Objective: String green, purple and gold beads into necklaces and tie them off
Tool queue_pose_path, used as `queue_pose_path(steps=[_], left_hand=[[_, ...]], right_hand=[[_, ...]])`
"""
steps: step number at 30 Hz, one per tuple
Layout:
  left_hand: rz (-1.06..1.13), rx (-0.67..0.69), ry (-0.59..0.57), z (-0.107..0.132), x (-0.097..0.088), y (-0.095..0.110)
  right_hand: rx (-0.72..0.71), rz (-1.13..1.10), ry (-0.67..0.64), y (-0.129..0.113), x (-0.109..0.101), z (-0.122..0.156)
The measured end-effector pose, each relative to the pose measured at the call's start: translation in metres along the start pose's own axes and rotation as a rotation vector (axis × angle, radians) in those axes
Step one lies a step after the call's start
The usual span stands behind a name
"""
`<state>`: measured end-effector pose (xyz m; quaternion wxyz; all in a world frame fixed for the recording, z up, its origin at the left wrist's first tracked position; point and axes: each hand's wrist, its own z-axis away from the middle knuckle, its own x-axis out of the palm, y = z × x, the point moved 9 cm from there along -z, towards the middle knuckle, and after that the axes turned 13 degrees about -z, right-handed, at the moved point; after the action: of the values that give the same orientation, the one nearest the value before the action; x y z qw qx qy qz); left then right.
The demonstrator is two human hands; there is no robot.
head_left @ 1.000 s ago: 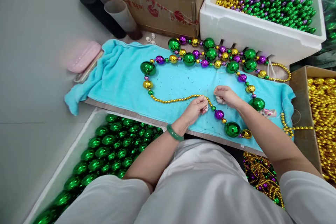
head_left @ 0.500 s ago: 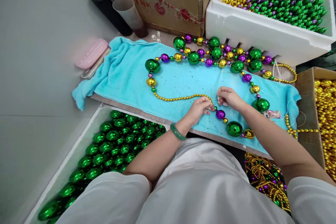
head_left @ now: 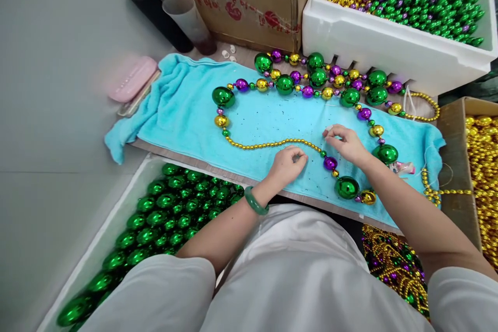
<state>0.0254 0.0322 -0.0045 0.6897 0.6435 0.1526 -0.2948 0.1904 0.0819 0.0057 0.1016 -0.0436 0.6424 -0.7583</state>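
Observation:
A loop of shiny green, purple and gold beads lies on a blue towel (head_left: 187, 109). Its strand of small gold beads (head_left: 268, 144) runs in a curve to a purple bead (head_left: 330, 163) and a large green bead (head_left: 347, 187). My left hand (head_left: 288, 166), a green bangle (head_left: 256, 201) at its wrist, is closed just below the gold strand; whatever its fingers hold is hidden. Above the purple bead, my right hand (head_left: 346, 144) is closed in a pinch with something whitish at the fingertips, too small to name. Neither hand appears to touch the beads.
A white foam box (head_left: 373, 44) of mixed beads stands at the back right, beside a cardboard box (head_left: 249, 5). Large green beads fill a tray (head_left: 99, 241) at the lower left. A carton (head_left: 455, 140) of gold beads is at right, a pink case (head_left: 132, 79) at left.
My left hand has let go of the strand near the gold and green beads and moved left. My right hand has risen slightly, and the strand's end now lies on the towel.

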Motion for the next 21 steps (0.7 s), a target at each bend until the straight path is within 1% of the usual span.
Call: queue_pose_path(steps=[1, 3, 5, 7, 9, 11, 13, 15, 18, 21], left_hand=[[0.106, -0.023, -0.011, -0.001, 0.001, -0.001], [0.415, -0.073, -0.036, -0.003, 0.005, -0.002], [0.748, -0.126, -0.073, -0.006, 0.012, 0.0], [1.016, -0.171, -0.119, -0.011, 0.018, 0.004], [1.166, -0.199, -0.163, -0.014, 0.023, 0.008], [1.179, -0.222, -0.202, -0.016, 0.028, 0.009], [1.113, -0.247, -0.235, -0.015, 0.034, 0.008], [1.051, -0.263, -0.248, -0.012, 0.039, 0.006], [1.021, -0.277, -0.239, -0.009, 0.042, 0.004], [1.012, -0.292, -0.249, -0.007, 0.045, 0.001]], right_hand=[[0.075, -0.112, -0.009, 0.006, 0.001, 0.001], [0.223, -0.38, -0.019, 0.017, 0.007, 0.003], [0.299, -0.598, -0.002, 0.022, 0.012, 0.005], [0.334, -0.718, 0.024, 0.024, 0.016, 0.005], [0.37, -0.759, 0.021, 0.026, 0.019, 0.005], [0.385, -0.732, -0.011, 0.026, 0.022, 0.004], [0.385, -0.655, -0.024, 0.027, 0.021, 0.003], [0.392, -0.576, 0.01, 0.031, 0.016, 0.001], [0.413, -0.499, 0.071, 0.038, 0.007, -0.003], [0.414, -0.456, 0.078, 0.038, 0.006, -0.006]])
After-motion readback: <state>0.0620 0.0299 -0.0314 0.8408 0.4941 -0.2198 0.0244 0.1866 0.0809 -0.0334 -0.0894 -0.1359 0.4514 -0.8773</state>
